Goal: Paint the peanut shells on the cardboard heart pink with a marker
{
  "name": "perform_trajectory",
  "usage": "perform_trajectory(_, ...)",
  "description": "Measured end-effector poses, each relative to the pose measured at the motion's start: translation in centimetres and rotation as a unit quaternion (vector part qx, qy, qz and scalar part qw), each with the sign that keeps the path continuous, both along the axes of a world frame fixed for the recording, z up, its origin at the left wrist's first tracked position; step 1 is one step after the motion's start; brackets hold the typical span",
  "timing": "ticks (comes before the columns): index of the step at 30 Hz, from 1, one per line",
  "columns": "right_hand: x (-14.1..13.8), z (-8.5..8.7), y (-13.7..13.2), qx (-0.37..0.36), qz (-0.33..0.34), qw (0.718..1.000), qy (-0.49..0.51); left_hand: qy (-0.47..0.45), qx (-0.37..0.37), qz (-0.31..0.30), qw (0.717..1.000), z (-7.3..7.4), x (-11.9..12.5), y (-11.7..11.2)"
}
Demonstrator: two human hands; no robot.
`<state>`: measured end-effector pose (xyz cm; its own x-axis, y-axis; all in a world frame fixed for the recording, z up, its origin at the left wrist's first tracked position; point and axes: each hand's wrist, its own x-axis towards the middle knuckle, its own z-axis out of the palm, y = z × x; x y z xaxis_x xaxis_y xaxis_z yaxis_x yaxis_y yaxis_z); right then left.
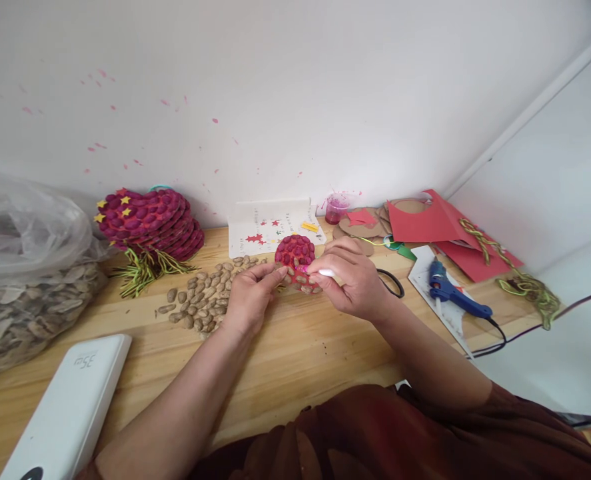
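Observation:
A round disc of shells (pixel 295 253), partly painted dark pink, lies on the wooden table (pixel 295 353). My left hand (pixel 249 293) rests at its left edge with fingers curled, fingertips touching the disc. My right hand (pixel 352 277) pinches a thin white brush or pen (pixel 325 273) whose pink tip touches the disc's lower edge. A pile of unpainted tan shells (pixel 202 297) lies just left of my left hand.
A stack of finished pink discs with yellow stars and green fringe (pixel 150 223) stands at back left. A plastic bag of shells (pixel 25 280), a white power bank (pixel 70 407), a pink paint cup (pixel 336 208), red card pieces (pixel 435 223), scissors (pixel 392 280) and a blue glue gun (pixel 450 290) surround the work.

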<state>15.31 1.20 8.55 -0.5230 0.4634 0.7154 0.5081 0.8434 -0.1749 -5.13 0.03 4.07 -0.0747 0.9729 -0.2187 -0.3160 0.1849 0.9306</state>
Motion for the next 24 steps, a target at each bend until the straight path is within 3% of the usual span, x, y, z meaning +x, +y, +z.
perform_trajectory(6, 0.34, 0.25, 0.16, -0.002, 0.001, 1.0, 0.022, -0.07, -0.031, -0.001, 0.997, 0.23, 0.19, 0.04)
perform_trajectory(24, 0.67, 0.11, 0.6, -0.043, -0.002, 0.997, 0.071, -0.091, -0.046, -0.011, 0.995, 0.49, -0.05, 0.04)
